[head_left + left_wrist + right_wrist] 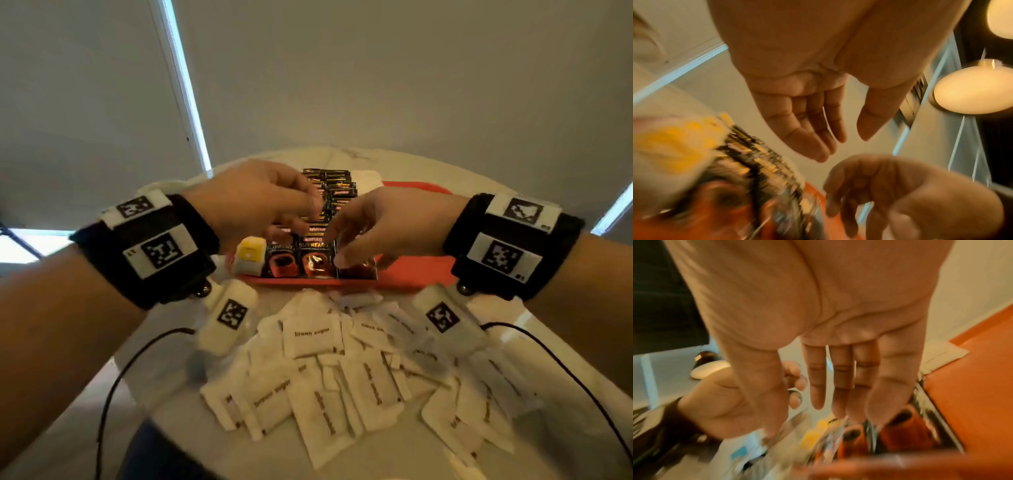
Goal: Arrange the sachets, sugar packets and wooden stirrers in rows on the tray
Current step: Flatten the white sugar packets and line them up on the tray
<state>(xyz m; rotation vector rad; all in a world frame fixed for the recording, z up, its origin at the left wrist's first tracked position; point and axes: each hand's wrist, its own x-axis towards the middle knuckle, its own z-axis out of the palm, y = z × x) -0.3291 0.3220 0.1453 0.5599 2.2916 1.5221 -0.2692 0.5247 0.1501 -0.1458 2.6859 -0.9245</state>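
A red tray [421,274] lies on the white table. Black coffee sachets [315,263] lie on it in overlapping rows running away from me [337,192], with a yellow-and-white sachet [250,255] at their left. My left hand [310,214] hovers over the rows; in the left wrist view its fingers [818,146] are straight and hold nothing. My right hand [337,248] reaches in from the right, straight fingers [838,402] touching the nearest coffee sachets [898,433]. A loose heap of white brown-sugar packets [311,337] lies on the table in front of the tray. No stirrers show.
A white packet [366,178] lies at the tray's far edge. Black cables [137,356] trail from both wrists over the table's near edge. The right half of the tray [972,386] is bare. A grey wall stands behind the table.
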